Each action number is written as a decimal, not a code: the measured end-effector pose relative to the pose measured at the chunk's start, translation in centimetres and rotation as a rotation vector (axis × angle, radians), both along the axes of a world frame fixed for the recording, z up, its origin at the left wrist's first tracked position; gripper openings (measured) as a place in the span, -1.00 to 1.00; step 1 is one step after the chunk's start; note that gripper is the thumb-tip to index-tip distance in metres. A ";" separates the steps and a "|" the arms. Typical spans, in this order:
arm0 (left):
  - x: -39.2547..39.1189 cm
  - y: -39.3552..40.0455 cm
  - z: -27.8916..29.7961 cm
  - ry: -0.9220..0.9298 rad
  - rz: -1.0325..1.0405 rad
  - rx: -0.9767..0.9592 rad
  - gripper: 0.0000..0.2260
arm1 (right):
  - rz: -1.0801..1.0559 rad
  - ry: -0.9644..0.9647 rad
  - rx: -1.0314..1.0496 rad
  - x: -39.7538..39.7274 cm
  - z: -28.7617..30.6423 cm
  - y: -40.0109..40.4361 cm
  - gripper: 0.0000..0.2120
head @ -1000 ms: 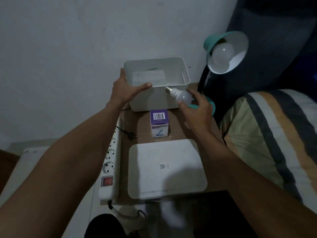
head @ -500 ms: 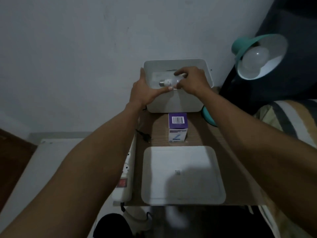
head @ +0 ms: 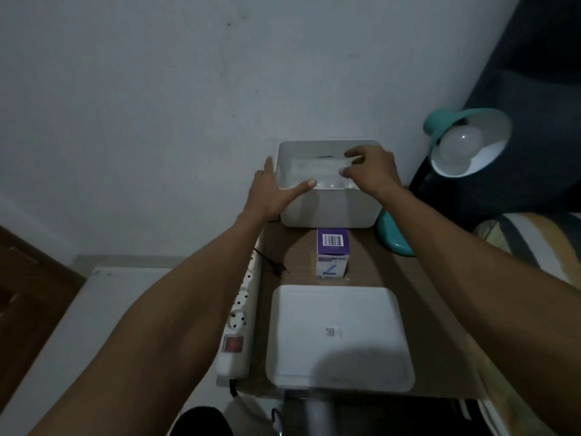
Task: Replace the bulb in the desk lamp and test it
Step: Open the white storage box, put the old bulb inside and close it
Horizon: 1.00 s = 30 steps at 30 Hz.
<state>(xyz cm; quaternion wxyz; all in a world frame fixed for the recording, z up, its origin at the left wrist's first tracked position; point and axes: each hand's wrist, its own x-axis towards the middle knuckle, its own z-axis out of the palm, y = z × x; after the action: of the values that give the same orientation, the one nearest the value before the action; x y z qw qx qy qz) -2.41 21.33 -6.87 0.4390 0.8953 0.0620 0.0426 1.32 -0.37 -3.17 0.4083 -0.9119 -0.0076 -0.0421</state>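
Observation:
A white bulb [head: 333, 183] lies inside the white bin [head: 330, 209] at the back of the small wooden table, close to the bin's front wall. My left hand [head: 270, 193] grips the bin's front-left corner, thumb along the front rim. Over the bin's right side hovers my right hand [head: 371, 171], fingers spread and holding nothing. The teal desk lamp [head: 446, 121] stands at the right with its shade tilted toward me; another white bulb [head: 460, 146] sits in it, unlit.
A purple and white bulb box [head: 332, 256] stands in front of the bin. The bin's white lid [head: 339, 338] lies flat nearer me. A white power strip [head: 242, 309] runs along the table's left edge, a loose black plug [head: 278, 267] beside it. A striped bed [head: 534, 240] is at the right.
My right hand carried the bulb from beside the lamp base into the bin and let it go; the bulb now rests inside. My left hand stayed on the bin.

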 end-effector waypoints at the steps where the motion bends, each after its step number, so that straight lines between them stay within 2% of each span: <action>1: -1.2 0.1 -0.2 0.002 0.028 -0.006 0.05 | -0.026 -0.047 0.029 -0.8 0.1 -0.4 -0.60; 4: -5.4 0.1 -1.8 -0.004 0.043 -0.004 0.00 | -0.094 -0.184 0.068 -4.2 0.2 -1.6 -0.69; 6: -8.1 0.0 -3.6 -0.019 0.025 -0.003 -0.11 | -0.129 -0.199 0.071 -6.9 -0.7 -2.4 -0.72; 11: -15.7 -2.4 -6.6 0.089 0.041 0.017 -0.10 | -0.189 -0.058 0.032 -14.3 -5.3 -4.3 -0.71; 14: -19.2 -3.3 -8.1 0.138 0.026 0.061 -0.40 | -0.189 0.091 -0.038 -18.6 -8.5 -5.6 -0.65; 15: -20.1 -3.4 -8.7 0.136 0.031 0.077 -0.42 | -0.185 0.131 -0.063 -19.9 -9.6 -6.0 -0.62; 18: -22.3 -3.7 -10.2 0.174 0.049 0.171 -0.32 | -0.160 0.226 -0.098 -23.2 -12.5 -7.0 -0.56; 23: -24.5 -4.7 -9.3 0.319 0.003 0.382 -0.31 | -0.146 0.301 -0.029 -25.9 -14.1 -7.9 -0.56; 26: -24.8 -5.0 -9.4 0.358 0.015 0.353 -0.30 | -0.146 0.330 -0.011 -26.2 -14.1 -8.0 -0.53; 30: -24.9 -5.7 -9.1 0.408 0.052 0.339 -0.19 | -0.146 0.351 0.070 -26.2 -13.8 -8.1 -0.44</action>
<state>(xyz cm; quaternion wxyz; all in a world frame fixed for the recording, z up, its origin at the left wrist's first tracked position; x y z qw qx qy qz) -27.33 15.66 -15.97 0.2600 0.9442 0.1640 -0.1179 -24.87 -8.43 -16.94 0.4307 -0.8885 0.1314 0.0880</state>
